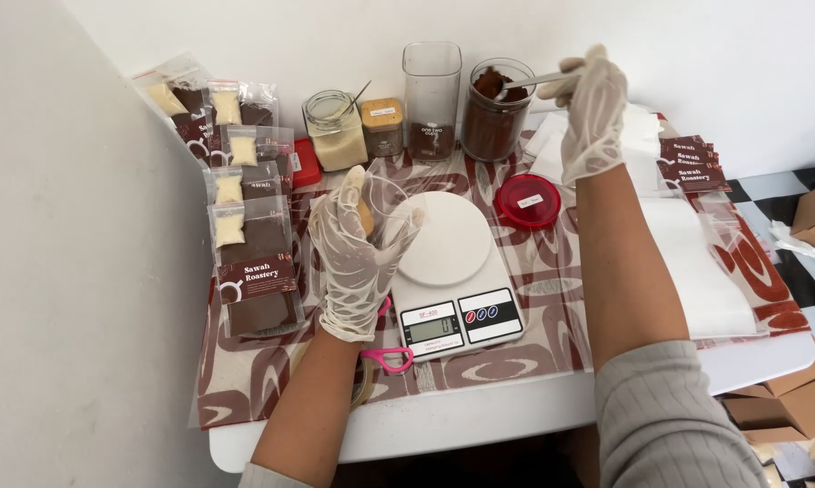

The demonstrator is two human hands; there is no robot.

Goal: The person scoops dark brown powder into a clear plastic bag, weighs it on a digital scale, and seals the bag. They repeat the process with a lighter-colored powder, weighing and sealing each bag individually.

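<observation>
Two gloved hands over a kitchen scale, one with a small bag, one with a spoon.

At centre left, the left hand (358,253) pinches a small clear bag (391,215) open beside the white scale (452,271); at upper right, the right hand (593,113) has its fingers closed on a spoon (516,84) of brown powder above the glass jar (496,113). The patterned table cover (516,366) lies on a white table in a wall corner.

I had only one view, worn on the head, which looked steeply down and forward from close above the table (480,420), toward the wall (335,27) behind it.
</observation>
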